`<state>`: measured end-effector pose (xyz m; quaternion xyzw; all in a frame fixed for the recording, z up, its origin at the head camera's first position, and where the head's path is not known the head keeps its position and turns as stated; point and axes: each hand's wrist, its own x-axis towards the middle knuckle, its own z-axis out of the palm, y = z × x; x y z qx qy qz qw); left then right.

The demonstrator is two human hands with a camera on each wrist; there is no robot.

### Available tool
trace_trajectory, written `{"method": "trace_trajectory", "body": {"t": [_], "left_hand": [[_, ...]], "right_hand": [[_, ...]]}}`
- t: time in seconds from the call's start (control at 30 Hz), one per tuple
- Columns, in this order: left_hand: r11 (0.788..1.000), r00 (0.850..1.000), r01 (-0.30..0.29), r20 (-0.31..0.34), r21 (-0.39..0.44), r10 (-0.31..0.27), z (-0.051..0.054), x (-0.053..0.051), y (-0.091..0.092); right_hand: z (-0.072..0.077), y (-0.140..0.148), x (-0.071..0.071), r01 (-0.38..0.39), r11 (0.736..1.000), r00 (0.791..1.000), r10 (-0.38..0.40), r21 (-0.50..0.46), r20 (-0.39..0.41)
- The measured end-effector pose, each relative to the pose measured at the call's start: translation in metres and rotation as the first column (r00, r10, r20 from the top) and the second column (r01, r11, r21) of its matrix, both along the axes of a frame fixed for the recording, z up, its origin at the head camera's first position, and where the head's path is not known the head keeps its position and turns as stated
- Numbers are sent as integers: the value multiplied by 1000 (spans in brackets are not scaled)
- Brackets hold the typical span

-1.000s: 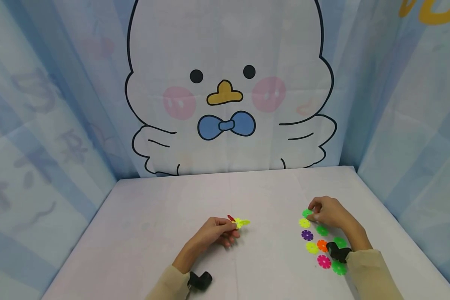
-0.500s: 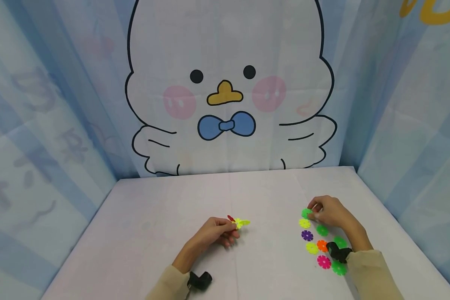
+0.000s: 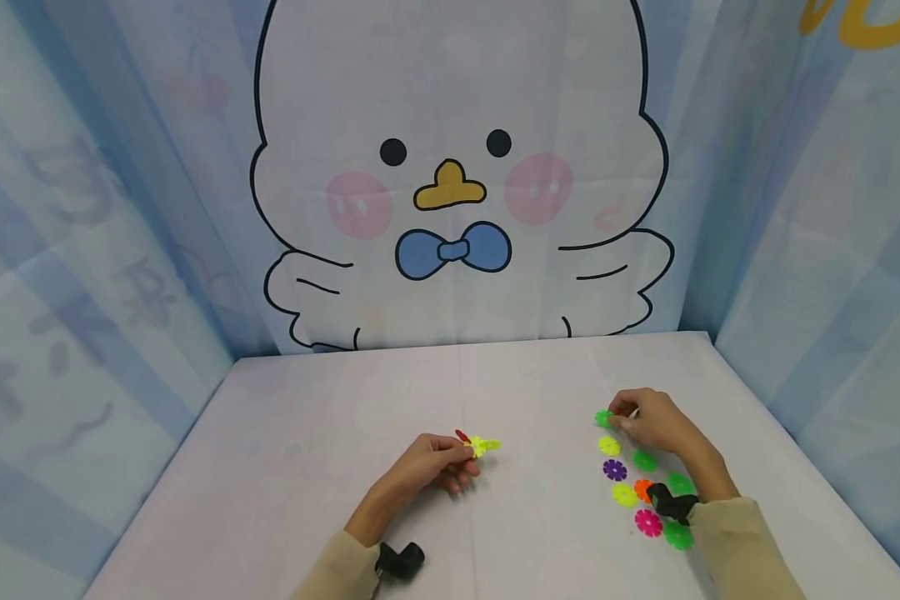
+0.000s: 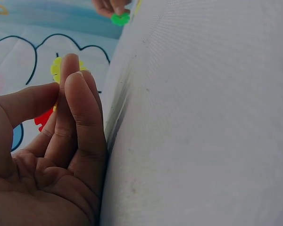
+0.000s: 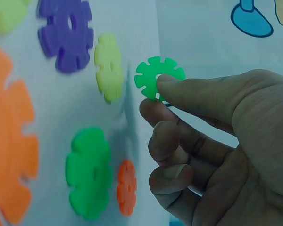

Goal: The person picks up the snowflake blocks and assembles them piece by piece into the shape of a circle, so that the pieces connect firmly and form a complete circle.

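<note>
Tabletop, green disc in right grip

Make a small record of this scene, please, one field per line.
left hand: pinches a yellow and red cluster of notched plastic pieces
right hand: pinches a round notched green plastic disc
surface: white table
lying there: purple disc, pink disc, yellow discs, orange discs, green discs, all round and notched
backdrop: pale blue fabric printed with a white cartoon bird

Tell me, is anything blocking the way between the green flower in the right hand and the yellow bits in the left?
Nothing visible stands between the green flower in the right hand and the yellow bits in the left hand; the loose discs lie outside that gap.
</note>
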<state>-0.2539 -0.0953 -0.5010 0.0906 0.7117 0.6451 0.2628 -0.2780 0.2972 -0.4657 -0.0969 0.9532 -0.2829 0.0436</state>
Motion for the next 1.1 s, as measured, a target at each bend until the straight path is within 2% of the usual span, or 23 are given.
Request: {"method": "trace_trajectory", "body": {"t": [0.13, 0.33, 0.5, 0.73, 0.93, 1.1], "left_hand": [[1000, 1000, 0, -2, 0, 0, 0, 0, 0], [1000, 1000, 8, -9, 10, -8, -1, -1, 0], [1000, 1000, 11, -10, 14, -11, -1, -1, 0], [1000, 1000, 4, -3, 13, -4, -1, 0, -1], [1000, 1000, 3, 0, 15, -3, -1, -1, 0], [1000, 1000, -1, 2, 13, 1, 0, 0, 0]], "right_hand": [[0, -11, 0, -38, 999, 999, 38, -18, -20], [-2, -30, -1, -102, 989, 995, 103, -111, 3], [-7, -45, -2, -127, 977, 991, 132, -173, 16], [-10, -66, -2, -172, 962, 984, 178, -214, 9], [-13, -79, 0, -216, 941, 972, 232, -259, 32], [-14, -88, 1, -253, 912, 958, 282, -324, 45]]}}
